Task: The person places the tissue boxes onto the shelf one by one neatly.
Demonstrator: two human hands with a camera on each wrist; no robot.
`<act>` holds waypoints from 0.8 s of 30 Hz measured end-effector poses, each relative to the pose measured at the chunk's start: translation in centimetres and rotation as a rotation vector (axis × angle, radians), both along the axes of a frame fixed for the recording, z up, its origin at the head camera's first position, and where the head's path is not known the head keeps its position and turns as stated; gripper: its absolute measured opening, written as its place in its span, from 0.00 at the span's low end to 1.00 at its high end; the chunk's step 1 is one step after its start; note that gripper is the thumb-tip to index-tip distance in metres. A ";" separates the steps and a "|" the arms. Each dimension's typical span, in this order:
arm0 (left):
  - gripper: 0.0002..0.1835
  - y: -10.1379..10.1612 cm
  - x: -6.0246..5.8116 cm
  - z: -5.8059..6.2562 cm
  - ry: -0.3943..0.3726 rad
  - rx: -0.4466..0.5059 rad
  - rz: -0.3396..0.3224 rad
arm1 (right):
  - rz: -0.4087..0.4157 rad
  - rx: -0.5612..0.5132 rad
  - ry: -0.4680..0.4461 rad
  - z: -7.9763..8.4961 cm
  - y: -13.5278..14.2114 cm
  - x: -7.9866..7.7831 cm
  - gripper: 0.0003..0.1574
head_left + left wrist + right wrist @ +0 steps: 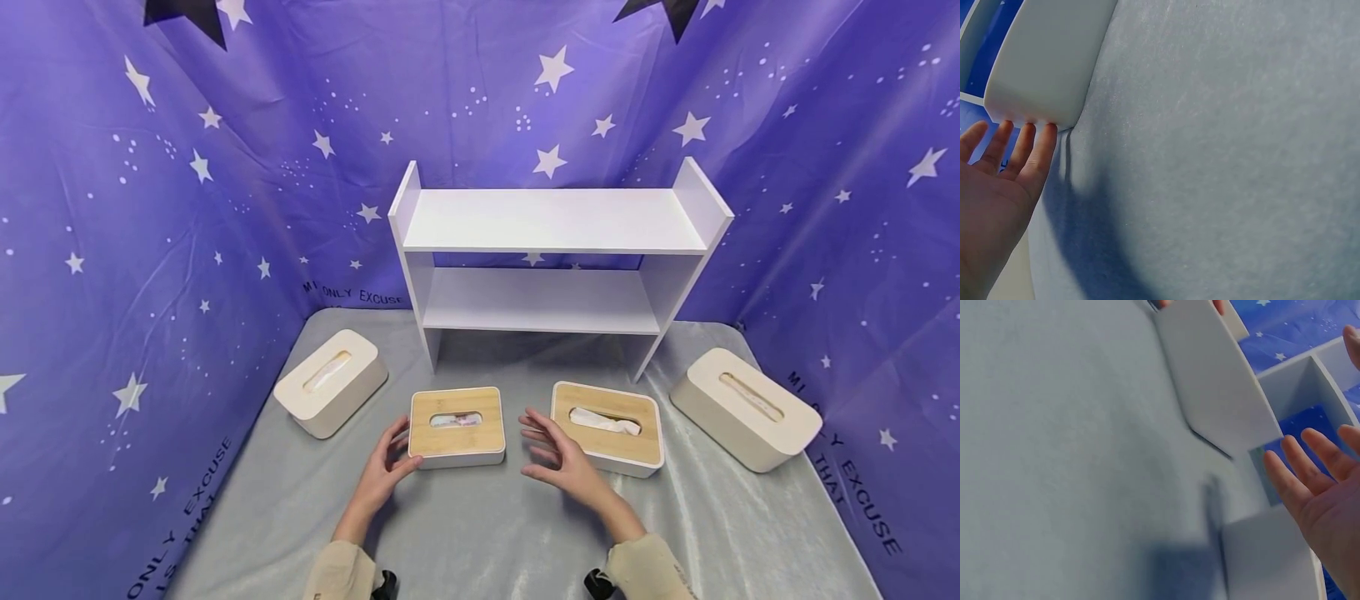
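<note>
A tissue box with a bamboo lid and white body (456,443) stands in the middle of the table, a tissue packet showing in its slot. My left hand (378,479) is at its left end, fingers fairly straight. In the left wrist view the fingertips (1047,134) meet the end of the white box (1047,62). My right hand (567,468) hovers between this box and a second bamboo-lidded tissue box (637,442), holding nothing, its fingers spread and slightly bent. White tissue shows in that second slot.
A white two-tier shelf (540,221) stands behind the boxes. One cream tissue box (352,367) lies angled at the left, another (731,417) at the right. Grey cloth (480,533) covers the table. Purple star-patterned curtains (480,92) hang around it.
</note>
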State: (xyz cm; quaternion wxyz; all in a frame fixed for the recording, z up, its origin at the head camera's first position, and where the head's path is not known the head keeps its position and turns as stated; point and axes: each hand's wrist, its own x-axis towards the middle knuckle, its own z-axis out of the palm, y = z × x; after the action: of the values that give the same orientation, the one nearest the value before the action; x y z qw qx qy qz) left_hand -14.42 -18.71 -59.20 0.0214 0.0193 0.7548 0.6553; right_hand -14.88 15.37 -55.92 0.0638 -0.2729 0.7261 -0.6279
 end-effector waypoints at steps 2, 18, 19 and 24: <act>0.41 0.0 0.0 0.0 0.007 0.000 -0.002 | -0.003 -0.003 -0.016 -0.3 -0.5 0.0 0.51; 0.37 0.0 0.4 -0.4 0.042 0.004 0.004 | -0.022 -0.052 -0.133 -2.3 -2.6 0.2 0.48; 0.37 0.0 0.4 -0.4 0.046 0.007 0.002 | -0.020 -0.057 -0.140 -2.4 -2.6 0.1 0.48; 0.36 0.1 0.5 -0.4 0.043 0.017 0.010 | -0.013 -0.071 -0.153 -2.7 -3.0 0.0 0.48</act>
State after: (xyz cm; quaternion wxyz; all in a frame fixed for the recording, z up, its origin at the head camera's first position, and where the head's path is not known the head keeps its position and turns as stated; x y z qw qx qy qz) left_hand -13.93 -18.65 -59.62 0.0017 0.0300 0.7495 0.6614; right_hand -14.89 12.38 -58.63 0.1053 -0.2216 0.6980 -0.6728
